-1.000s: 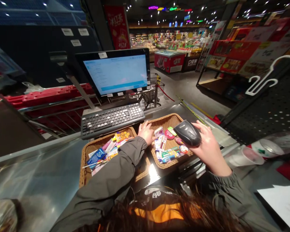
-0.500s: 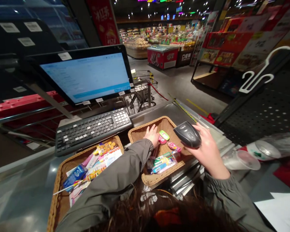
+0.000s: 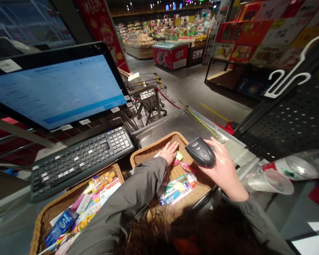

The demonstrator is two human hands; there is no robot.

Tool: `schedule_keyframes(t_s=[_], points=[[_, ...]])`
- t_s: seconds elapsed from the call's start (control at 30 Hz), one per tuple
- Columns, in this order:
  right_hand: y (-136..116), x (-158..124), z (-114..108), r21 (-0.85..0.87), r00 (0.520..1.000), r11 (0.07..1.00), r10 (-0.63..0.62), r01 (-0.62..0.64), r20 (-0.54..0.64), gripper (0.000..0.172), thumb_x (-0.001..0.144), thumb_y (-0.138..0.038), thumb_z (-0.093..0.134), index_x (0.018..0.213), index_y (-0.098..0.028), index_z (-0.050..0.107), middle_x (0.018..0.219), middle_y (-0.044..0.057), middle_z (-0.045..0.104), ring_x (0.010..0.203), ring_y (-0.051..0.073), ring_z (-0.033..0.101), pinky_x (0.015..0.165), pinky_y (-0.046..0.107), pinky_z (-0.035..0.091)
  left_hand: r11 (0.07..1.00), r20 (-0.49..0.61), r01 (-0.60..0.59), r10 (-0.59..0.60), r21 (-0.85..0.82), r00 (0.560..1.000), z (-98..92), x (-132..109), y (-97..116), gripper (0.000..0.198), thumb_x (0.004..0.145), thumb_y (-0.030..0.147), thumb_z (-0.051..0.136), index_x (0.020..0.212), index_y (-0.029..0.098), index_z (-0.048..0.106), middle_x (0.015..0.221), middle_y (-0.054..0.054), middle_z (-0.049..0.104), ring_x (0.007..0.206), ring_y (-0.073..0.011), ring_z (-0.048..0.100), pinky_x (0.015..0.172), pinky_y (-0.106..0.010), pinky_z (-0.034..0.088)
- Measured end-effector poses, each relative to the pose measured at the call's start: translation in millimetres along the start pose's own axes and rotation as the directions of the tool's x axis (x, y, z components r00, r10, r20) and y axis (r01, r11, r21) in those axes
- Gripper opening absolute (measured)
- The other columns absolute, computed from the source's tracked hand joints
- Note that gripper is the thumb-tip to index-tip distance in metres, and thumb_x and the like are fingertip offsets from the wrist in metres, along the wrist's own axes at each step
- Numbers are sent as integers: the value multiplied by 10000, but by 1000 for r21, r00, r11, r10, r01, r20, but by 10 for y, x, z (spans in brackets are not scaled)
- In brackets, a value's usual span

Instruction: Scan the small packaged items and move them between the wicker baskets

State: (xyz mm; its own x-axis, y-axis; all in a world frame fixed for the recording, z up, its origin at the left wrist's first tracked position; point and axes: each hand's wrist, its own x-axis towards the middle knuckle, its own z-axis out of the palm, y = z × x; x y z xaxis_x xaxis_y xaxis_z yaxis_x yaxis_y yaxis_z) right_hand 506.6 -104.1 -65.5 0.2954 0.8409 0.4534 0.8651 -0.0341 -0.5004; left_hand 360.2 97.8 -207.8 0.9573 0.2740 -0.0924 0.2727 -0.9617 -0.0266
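My right hand (image 3: 224,168) is wrapped round a black barcode scanner (image 3: 201,153), held above the right side of a wicker basket (image 3: 145,150). Inside that basket my left hand (image 3: 169,152) reaches with fingers stretched out, beside a small green and pink package (image 3: 178,158) that it partly covers. I cannot tell whether the fingertips touch it. Close by lie a pink wrapped item (image 3: 186,167), a small round-looking red and white item (image 3: 191,179) and several flat packets (image 3: 175,191). My left sleeve hides part of the basket.
To the left, a second wicker basket (image 3: 38,226) holds several packets and a blue box (image 3: 61,226). A keyboard (image 3: 82,161) and monitor (image 3: 61,88) stand behind it. Plastic cups (image 3: 276,182) lie at right, below a white hook (image 3: 289,76). Shopping carts (image 3: 146,92) stand beyond the counter.
The view has shifted, bringing the monitor and left basket closer. My left hand has moved nearer to the green and pink package, covering part of it. The scanner stays in my right hand.
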Motion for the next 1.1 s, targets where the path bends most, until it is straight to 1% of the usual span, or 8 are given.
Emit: schedule_keyframes(t_s=[0.23,0.3,0.4,0.57,0.7,0.8,0.9,1.1], points=[[-59,50,20,1,1000,1000,9,-9,15,396,811,-455,685,1132,-231,623,1336,139,576,1400,378,399,1154,651,257,999,39,7,-5,-54,999,-66,-21,-34,298,972,232,456,1083,186,729,1624,-80,277,1517,-278,191,1237,-542,122],[-78,51,21,4,1000,1000,1,-1,17,399,804,-446,693,1136,-237,620,1340,140,573,1401,375,398,1151,649,267,999,51,-16,19,-52,999,-76,-53,-51,271,938,251,527,1126,182,710,1626,-105,263,1516,-292,186,1229,-548,130],[-106,47,26,3,1000,1000,-13,12,20,406,794,-454,702,1132,-245,621,1342,138,571,1400,375,402,1145,653,274,998,71,-40,44,-57,997,-38,-107,-56,440,855,285,651,1281,174,624,1617,-158,264,1508,-317,202,1216,-559,148],[-140,33,14,-20,1000,999,-25,25,17,385,790,-468,707,1097,-247,635,1340,134,574,1397,377,406,1153,656,259,997,30,26,-24,-76,999,50,-132,-48,266,940,236,528,1120,153,707,1614,-156,274,1508,-298,207,1213,-548,153],[-146,15,-20,-21,1000,1000,-21,21,-12,419,803,-451,693,1158,-245,611,1336,143,578,1388,375,420,1151,651,271,996,40,-2,6,-86,999,76,-130,-65,236,926,241,535,1008,169,744,1607,-137,300,1498,-296,238,1202,-560,175],[-143,4,-43,-20,1000,1000,-21,21,-21,437,803,-446,696,1178,-244,598,1331,145,581,1381,374,428,1142,642,293,996,30,-24,27,-88,999,72,-139,-46,292,936,224,492,1147,199,692,1618,-118,282,1502,-275,230,1205,-571,144],[-139,2,-50,-10,999,1000,-23,23,-26,429,804,-433,694,1173,-240,596,1329,148,579,1381,371,428,1139,633,304,995,40,-8,12,-97,999,48,-160,2,375,947,191,432,1274,205,615,1600,-143,314,1487,-284,269,1184,-588,192],[-123,15,-7,-5,1000,1000,-11,11,-5,455,788,-448,708,1183,-250,600,1325,137,581,1391,375,415,1151,648,269,975,93,-152,168,-159,981,-8,-177,162,637,786,285,678,1400,241,514,1620,-144,261,1495,-326,218,1176,-620,177]])
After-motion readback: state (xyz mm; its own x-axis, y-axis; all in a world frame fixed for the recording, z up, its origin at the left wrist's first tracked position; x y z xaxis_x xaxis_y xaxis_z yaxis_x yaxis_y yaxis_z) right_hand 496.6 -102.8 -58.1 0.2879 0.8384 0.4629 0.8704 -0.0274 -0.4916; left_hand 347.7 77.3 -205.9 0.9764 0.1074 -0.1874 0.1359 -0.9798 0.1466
